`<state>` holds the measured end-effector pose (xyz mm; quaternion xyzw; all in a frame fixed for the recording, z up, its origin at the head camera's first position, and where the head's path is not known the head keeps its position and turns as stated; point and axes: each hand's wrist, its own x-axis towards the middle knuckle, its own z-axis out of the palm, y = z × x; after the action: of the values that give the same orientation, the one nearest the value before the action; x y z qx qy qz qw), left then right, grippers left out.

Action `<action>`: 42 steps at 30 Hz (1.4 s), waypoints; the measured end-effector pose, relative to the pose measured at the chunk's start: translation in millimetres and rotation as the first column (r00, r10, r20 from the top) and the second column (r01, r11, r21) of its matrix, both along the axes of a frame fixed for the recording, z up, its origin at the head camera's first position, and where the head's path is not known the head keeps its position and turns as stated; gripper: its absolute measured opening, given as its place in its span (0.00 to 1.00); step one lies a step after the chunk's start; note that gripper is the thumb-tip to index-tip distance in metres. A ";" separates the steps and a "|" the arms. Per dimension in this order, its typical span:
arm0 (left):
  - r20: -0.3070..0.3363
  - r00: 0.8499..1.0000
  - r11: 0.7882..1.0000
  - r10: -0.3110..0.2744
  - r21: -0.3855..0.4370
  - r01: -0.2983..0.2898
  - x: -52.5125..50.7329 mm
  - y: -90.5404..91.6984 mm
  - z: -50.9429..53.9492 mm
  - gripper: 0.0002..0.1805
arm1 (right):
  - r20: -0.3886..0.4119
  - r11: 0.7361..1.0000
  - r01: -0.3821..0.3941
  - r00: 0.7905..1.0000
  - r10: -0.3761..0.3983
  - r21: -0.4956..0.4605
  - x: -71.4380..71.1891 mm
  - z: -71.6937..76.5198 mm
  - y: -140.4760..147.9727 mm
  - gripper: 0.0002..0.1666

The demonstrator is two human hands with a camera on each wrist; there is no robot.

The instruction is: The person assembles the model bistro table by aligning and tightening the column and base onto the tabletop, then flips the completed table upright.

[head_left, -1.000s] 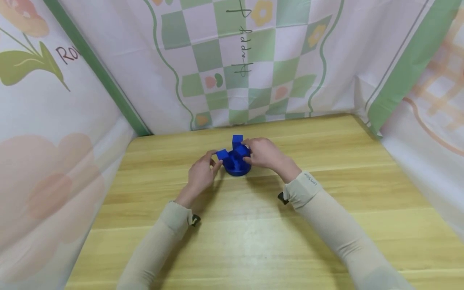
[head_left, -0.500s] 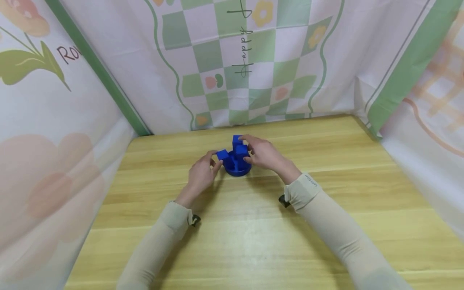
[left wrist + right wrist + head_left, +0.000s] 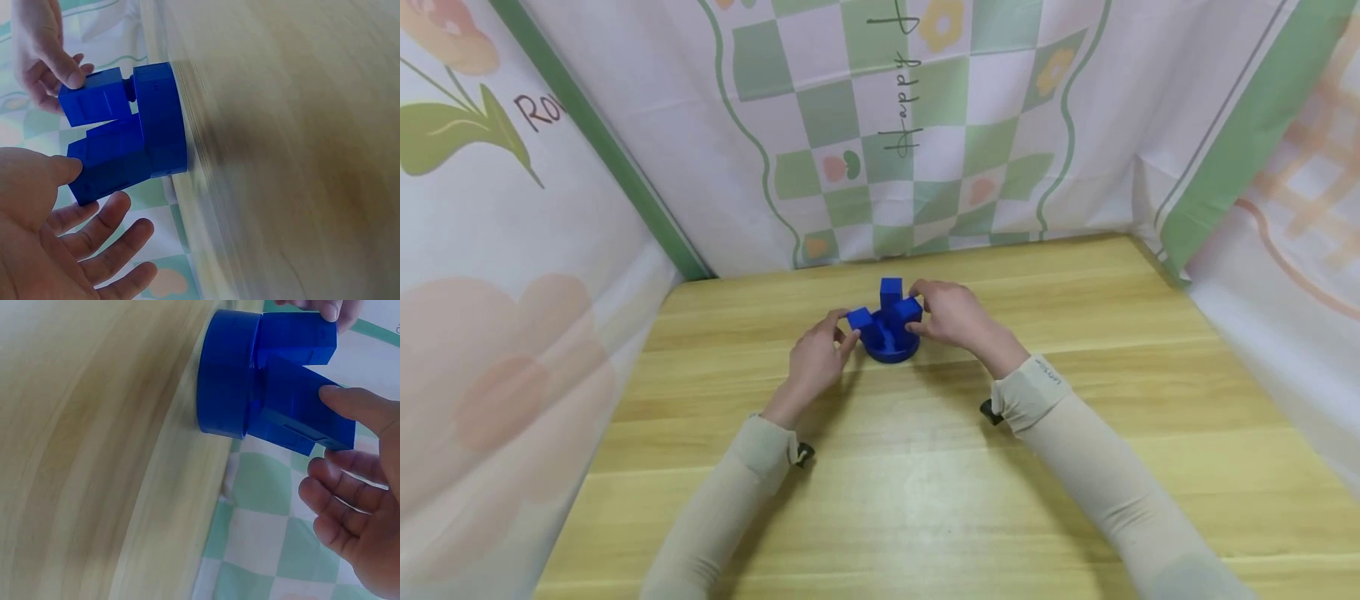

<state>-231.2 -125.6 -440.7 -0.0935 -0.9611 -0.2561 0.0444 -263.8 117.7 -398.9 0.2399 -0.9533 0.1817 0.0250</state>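
Note:
A round blue base stands on the table, with three blue rectangular blocks rising from it. My left hand pinches the top of the left block; in the left wrist view the thumb presses its side while the other fingers spread beneath. On the other side my right hand pinches the right block between thumb and index finger. This block tilts outward in the right wrist view, and a thin neck shows between it and the base. The back block is untouched.
The wooden table extends around the base and toward the person. A patterned cloth hangs behind the table's back edge, with more cloth at both sides. Dark wrist cameras sit under the sleeves.
My right index finger has come off the back block's top onto the right block. That block has turned and leaned slightly to the right. My left hand stays in place.

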 end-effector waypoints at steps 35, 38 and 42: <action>0.003 1.000 1.000 0.003 0.000 -0.003 0.2 -0.4 0.0 0.28 | -0.150 0.966 -0.160 0.970 0.193 0.204 5.4 -2.1 -8.6 0.31; 0.013 1.000 1.000 0.007 0.000 -0.007 -0.5 -0.5 -0.8 0.28 | -0.157 0.962 -0.161 0.968 0.198 0.223 3.5 -4.6 -11.0 0.29; 0.014 1.000 1.000 0.012 -0.002 -0.012 -1.2 -1.1 -0.7 0.27 | -0.110 0.972 -0.139 0.981 0.162 0.192 1.2 -3.2 -14.3 0.28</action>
<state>-232.4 -126.6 -441.4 -0.0862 -0.9622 -0.2555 0.0392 -262.6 103.4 -402.1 0.3237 -0.9416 0.0791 0.0485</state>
